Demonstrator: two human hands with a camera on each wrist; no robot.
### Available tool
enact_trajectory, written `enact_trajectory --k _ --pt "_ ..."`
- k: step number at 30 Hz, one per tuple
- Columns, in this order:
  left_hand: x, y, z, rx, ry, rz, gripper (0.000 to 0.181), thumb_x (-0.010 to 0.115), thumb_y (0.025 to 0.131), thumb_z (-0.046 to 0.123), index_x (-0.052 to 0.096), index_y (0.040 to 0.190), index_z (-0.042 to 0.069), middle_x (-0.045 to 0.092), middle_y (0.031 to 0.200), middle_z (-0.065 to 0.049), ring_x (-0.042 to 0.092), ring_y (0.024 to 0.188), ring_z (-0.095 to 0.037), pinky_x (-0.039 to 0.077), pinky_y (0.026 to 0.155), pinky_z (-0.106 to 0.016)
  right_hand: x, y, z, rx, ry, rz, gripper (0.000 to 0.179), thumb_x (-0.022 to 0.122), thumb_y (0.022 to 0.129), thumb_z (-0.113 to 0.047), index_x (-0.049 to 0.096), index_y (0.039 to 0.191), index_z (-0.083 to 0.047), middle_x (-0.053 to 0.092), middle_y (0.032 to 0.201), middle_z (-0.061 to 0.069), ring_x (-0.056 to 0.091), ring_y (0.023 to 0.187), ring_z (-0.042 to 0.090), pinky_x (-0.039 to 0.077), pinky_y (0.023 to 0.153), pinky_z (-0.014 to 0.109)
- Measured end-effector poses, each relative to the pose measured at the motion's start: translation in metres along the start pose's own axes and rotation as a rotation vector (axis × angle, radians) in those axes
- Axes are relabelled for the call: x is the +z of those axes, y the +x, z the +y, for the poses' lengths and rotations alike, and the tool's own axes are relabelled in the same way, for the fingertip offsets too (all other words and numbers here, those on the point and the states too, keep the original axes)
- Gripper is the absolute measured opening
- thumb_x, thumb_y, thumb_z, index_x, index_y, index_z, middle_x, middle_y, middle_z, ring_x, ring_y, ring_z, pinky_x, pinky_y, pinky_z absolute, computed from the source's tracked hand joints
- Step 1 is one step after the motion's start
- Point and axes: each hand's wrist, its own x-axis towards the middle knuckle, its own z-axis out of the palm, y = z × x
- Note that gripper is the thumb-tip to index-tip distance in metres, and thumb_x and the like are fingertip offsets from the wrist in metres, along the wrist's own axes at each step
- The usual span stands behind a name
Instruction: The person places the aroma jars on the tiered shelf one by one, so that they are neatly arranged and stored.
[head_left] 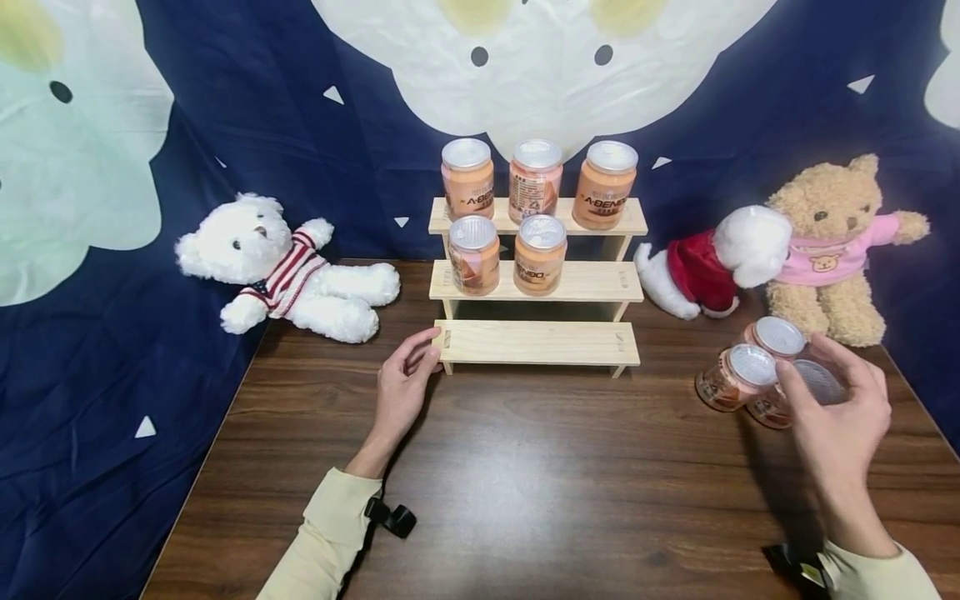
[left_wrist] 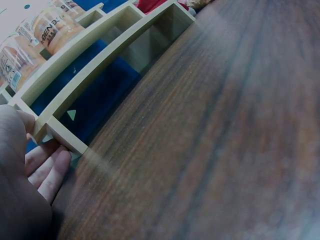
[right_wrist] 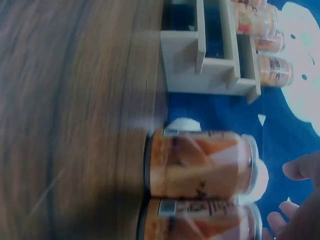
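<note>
My left hand (head_left: pixel 401 387) grips the left end of the lowest step of a three-tier wooden display stand (head_left: pixel 536 342); in the left wrist view, fingers (left_wrist: pixel 52 172) curl below that step's corner. Over a group of orange jars with silver lids at the right, my right hand (head_left: pixel 843 421) hangs with thumb and fingers spread. Nearest it is a jar (head_left: pixel 768 410) partly hidden behind the hand; another jar (head_left: pixel 723 383) stands left of it, and a third jar (head_left: pixel 778 335) behind. In the right wrist view, the fingers (right_wrist: pixel 300 167) are apart from the upright jars (right_wrist: pixel 200 165).
Three jars (head_left: pixel 603 196) stand on the top tier, two jars (head_left: pixel 540 262) on the middle one. A white teddy bear (head_left: pixel 285 271) lies at the left. Behind the right-hand jars are a white plush in red (head_left: pixel 701 271) and a tan bear (head_left: pixel 825 250). Dark patterned cloth (head_left: pixel 285 108) hangs behind.
</note>
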Motion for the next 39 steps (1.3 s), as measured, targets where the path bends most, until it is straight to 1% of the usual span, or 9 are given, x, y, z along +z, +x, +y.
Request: enact_trajectory --k 5,10,14,18,26,29,32,35,39 --pt "0.000 0.000 -0.001 -0.004 0.005 -0.001 0.032 0.070 0.110 0.007 0.074 0.141 0.005 0.078 0.131 -0.021 0.076 0.105 -0.003 0.068 0.091 -0.027 -0.009 -0.002 0.009 0.063 -0.054 -0.004 0.049 0.087 0.088 0.000 0.078 0.136 -0.002 0.058 0.107 -0.033 0.051 0.108 -0.010 0.037 0.089 0.012" --pt "0.000 0.000 0.000 -0.002 0.004 0.001 0.031 0.070 0.110 0.007 0.075 0.141 0.005 0.078 0.131 -0.022 0.076 0.105 -0.003 0.068 0.091 -0.026 -0.015 -0.004 0.014 0.132 -0.117 -0.052 0.053 0.085 0.090 -0.009 0.075 0.142 -0.005 0.051 0.110 -0.029 0.046 0.104 -0.009 0.038 0.083 0.009" --pt "0.001 0.000 0.001 0.002 -0.002 0.002 0.031 0.070 0.110 0.006 0.075 0.140 0.004 0.078 0.130 -0.022 0.076 0.105 -0.004 0.068 0.091 -0.026 -0.017 -0.006 0.018 0.137 -0.169 -0.083 0.057 0.085 0.090 -0.009 0.072 0.146 -0.003 0.044 0.112 -0.029 0.043 0.101 -0.011 0.038 0.082 0.004" --pt "0.001 0.000 0.001 0.000 -0.007 0.000 0.031 0.070 0.110 0.005 0.075 0.140 0.003 0.078 0.130 -0.022 0.076 0.104 -0.004 0.068 0.091 -0.026 -0.018 -0.006 0.021 0.150 -0.173 -0.089 0.059 0.086 0.090 -0.011 0.071 0.147 -0.003 0.043 0.113 -0.028 0.045 0.100 -0.011 0.040 0.081 0.003" --pt "0.001 0.000 0.001 0.006 -0.019 0.000 0.030 0.069 0.110 0.004 0.075 0.140 0.002 0.078 0.129 -0.023 0.076 0.104 -0.004 0.068 0.091 -0.028 -0.020 -0.005 0.027 0.234 -0.176 -0.134 0.065 0.087 0.092 -0.015 0.066 0.152 -0.001 0.045 0.111 -0.024 0.050 0.090 -0.013 0.043 0.076 -0.007" --pt "0.000 0.000 0.001 0.006 -0.009 -0.001 0.030 0.069 0.110 0.004 0.075 0.140 0.002 0.078 0.128 -0.023 0.077 0.103 -0.004 0.068 0.091 -0.027 -0.022 -0.005 0.029 0.260 -0.198 -0.146 0.068 0.088 0.091 -0.016 0.065 0.154 -0.003 0.045 0.113 -0.025 0.048 0.093 -0.013 0.041 0.080 -0.006" --pt "0.000 0.000 0.001 0.006 -0.005 0.001 0.030 0.069 0.110 0.004 0.075 0.140 0.003 0.078 0.128 -0.024 0.077 0.102 -0.004 0.069 0.091 -0.027 -0.023 -0.005 0.030 0.286 -0.216 -0.151 0.070 0.089 0.090 -0.019 0.065 0.154 -0.003 0.045 0.113 -0.026 0.045 0.098 -0.013 0.037 0.086 0.001" --pt "0.000 0.000 0.000 0.005 -0.007 0.002 0.030 0.069 0.110 0.004 0.075 0.139 0.003 0.078 0.127 -0.024 0.077 0.102 -0.004 0.069 0.091 -0.027 -0.023 -0.005 0.031 0.313 -0.213 -0.150 0.069 0.090 0.090 -0.021 0.067 0.152 -0.003 0.046 0.113 -0.026 0.044 0.101 -0.013 0.036 0.085 0.007" --pt "0.000 0.000 0.000 0.007 -0.006 -0.001 0.031 0.069 0.110 0.004 0.075 0.140 0.003 0.078 0.128 -0.024 0.077 0.103 -0.003 0.069 0.090 -0.027 -0.023 -0.005 0.032 0.343 -0.162 -0.133 0.058 0.092 0.088 -0.017 0.073 0.143 -0.011 0.048 0.112 -0.022 0.051 0.096 -0.010 0.041 0.079 -0.002"
